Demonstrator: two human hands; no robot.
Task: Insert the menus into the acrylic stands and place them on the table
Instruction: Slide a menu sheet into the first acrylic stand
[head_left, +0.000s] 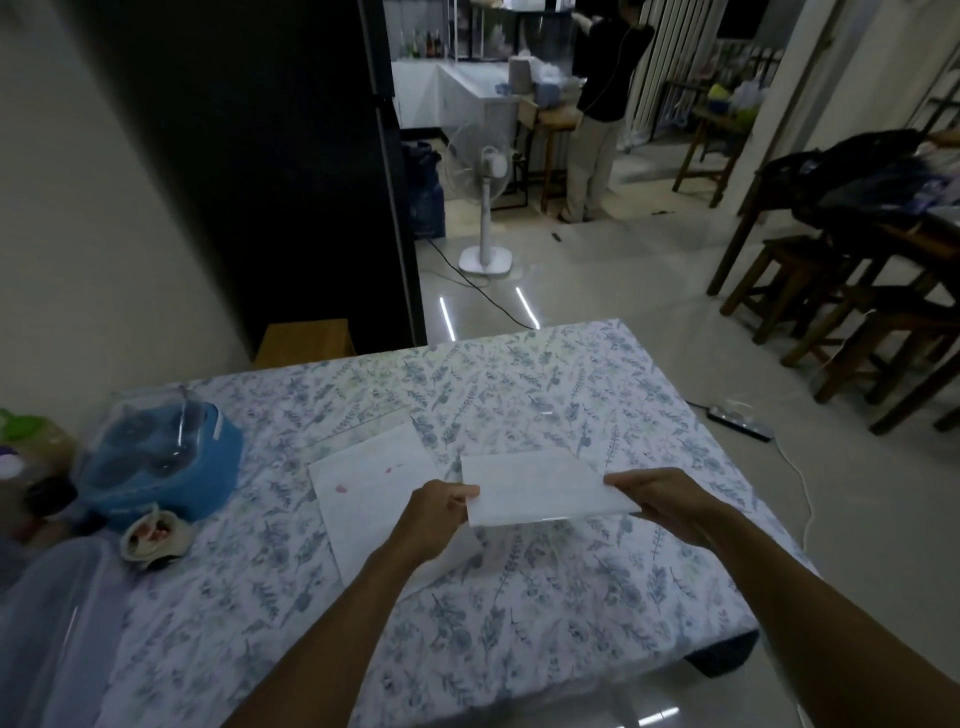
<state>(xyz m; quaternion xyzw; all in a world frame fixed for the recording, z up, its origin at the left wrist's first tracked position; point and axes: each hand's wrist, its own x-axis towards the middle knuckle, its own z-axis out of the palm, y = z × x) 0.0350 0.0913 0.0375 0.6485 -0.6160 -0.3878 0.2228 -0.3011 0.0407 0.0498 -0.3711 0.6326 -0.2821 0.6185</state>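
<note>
Menu sheet (540, 488): white, held level just above the table (519, 613) near its right edge. Left hand (436, 514) pinches its left edge; right hand (660, 499) grips its right edge. Second white sheet (369, 493): flat on the floral tablecloth, mid-table, just left of the held one. Blue covered container (156, 462): left edge.

The left hand (435, 514) hides part of the flat sheet (363, 483); its print is too faint to read.
</note>
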